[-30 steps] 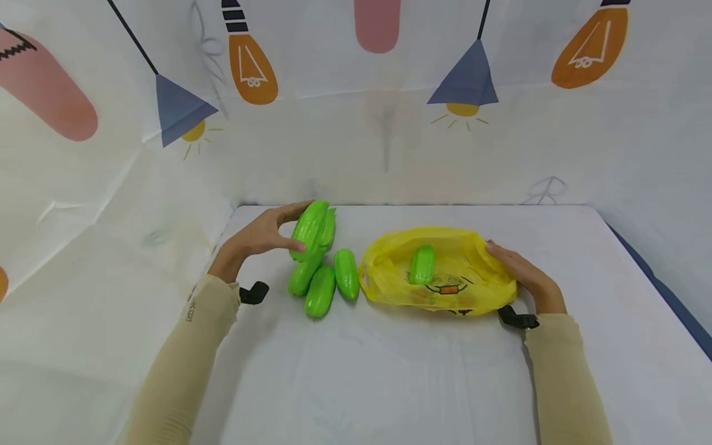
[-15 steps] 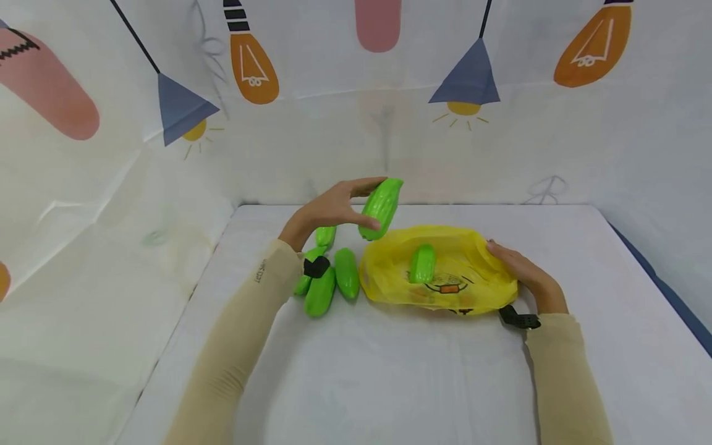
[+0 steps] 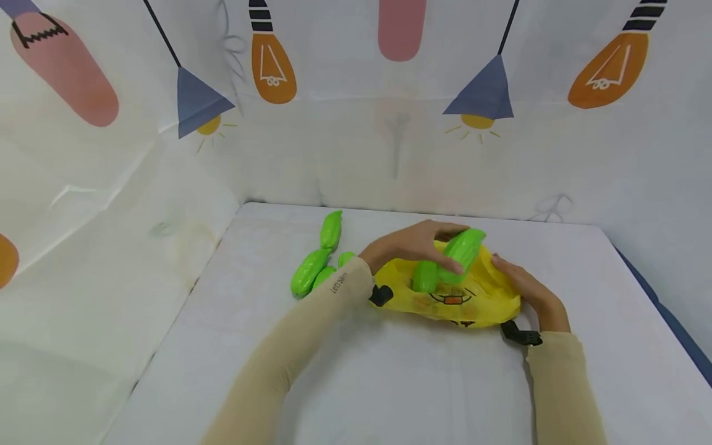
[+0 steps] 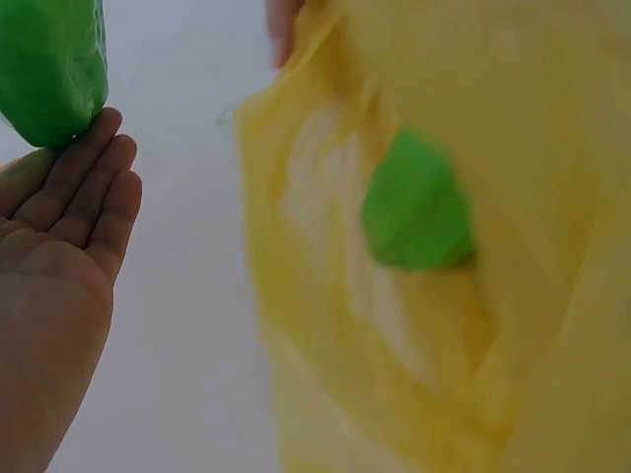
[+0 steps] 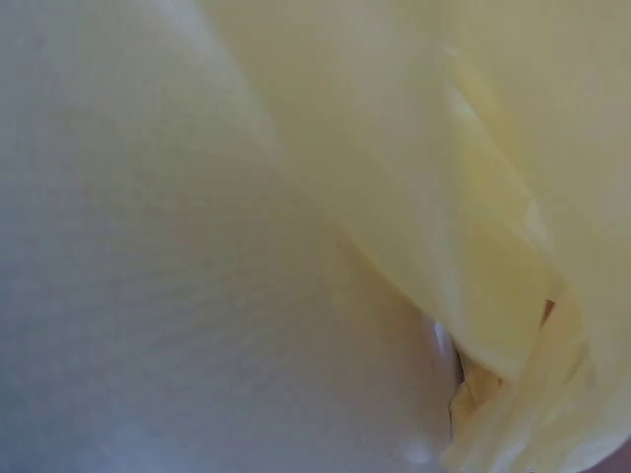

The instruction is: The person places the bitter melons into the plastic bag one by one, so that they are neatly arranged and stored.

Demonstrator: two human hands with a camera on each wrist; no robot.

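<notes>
Toward four o'clock over the last half second, the left hand (image 3: 414,246) has carried one green packet (image 3: 467,248) from near the left end of the single yellow bag (image 3: 484,309) to its mouth, while the right hand (image 3: 528,287) stays at the rim. Head view, with the bag as clock centre: the carried packet is pinched between fingers and thumb, tilted toward one o'clock. One packet in the bag (image 3: 425,278) shows just beside it; whether those two touch I cannot tell. Four more packets (image 3: 308,272) lie between nine and ten o'clock on the white table (image 3: 445,383), two of them partly hidden by the left sleeve (image 3: 300,340). At three o'clock the right hand's fingers touch the rim; its thumb is hidden, so its grip cannot be told. Left wrist view: two packets, one at ten o'clock against the left fingertips, one at two o'clock inside the bag. Right wrist view: yellow folds fill twelve to four o'clock, blurred.
</notes>
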